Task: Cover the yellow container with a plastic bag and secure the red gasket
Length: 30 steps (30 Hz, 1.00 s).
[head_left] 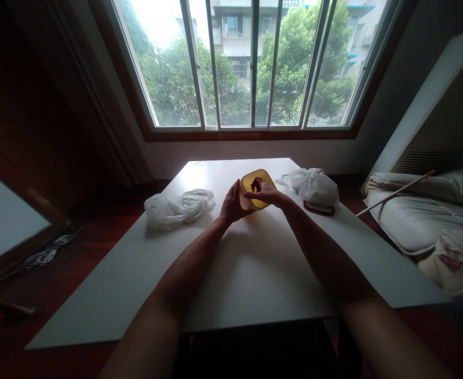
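Note:
A yellowish container [266,177] with rounded corners is tilted above the middle of the white table [255,273], with a dark shape showing on or inside it. My left hand [233,204] grips its left side and lower edge. Across its front lies my right hand [267,193], its fingers closed near the dark shape; what they hold, if anything, is too small to make out. Both forearms reach over the table from its front edge.
A crumpled clear plastic bag [179,208] lies on the table's left. At the right sits a tied white bag [316,185] on a reddish-brown item [318,208]. Beyond the table is a window; a padded cream piece [413,216] with a stick [397,192] stands at right.

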Tool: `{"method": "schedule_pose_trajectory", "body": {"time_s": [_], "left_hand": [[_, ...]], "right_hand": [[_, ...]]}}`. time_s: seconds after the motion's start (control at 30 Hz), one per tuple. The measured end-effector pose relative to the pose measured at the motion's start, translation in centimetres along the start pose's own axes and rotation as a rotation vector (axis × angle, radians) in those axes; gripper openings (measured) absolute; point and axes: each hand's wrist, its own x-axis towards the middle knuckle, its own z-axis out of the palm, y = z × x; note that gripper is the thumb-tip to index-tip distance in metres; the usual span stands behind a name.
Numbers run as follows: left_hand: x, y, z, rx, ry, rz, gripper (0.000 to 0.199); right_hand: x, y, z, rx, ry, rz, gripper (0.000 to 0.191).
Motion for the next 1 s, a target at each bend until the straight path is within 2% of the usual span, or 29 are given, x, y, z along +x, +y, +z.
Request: {"method": "schedule_pose_trajectory", "body": {"time_s": [0.13,0.43,0.77,1.0], "left_hand": [[0.0,0.1,0.0,0.022,0.012,-0.03,0.139],[0.0,-0.1,0.1,0.021,0.014,-0.055,0.143],[0.0,-0.2,0.2,0.042,0.028,-0.05,0.142],[0.1,0.2,-0.2,0.017,0.013,-0.08,0.143]], "right_hand": [[-0.1,-0.4,0.3,0.081,0.08,-0.067,0.074],[0.4,0.3,0.9,0.079,0.141,-0.275,0.074],[0.3,0.5,0.9,0.068,0.139,-0.258,0.089],[0.3,0.5,0.7,0.027,0.113,-0.259,0.09]]}}
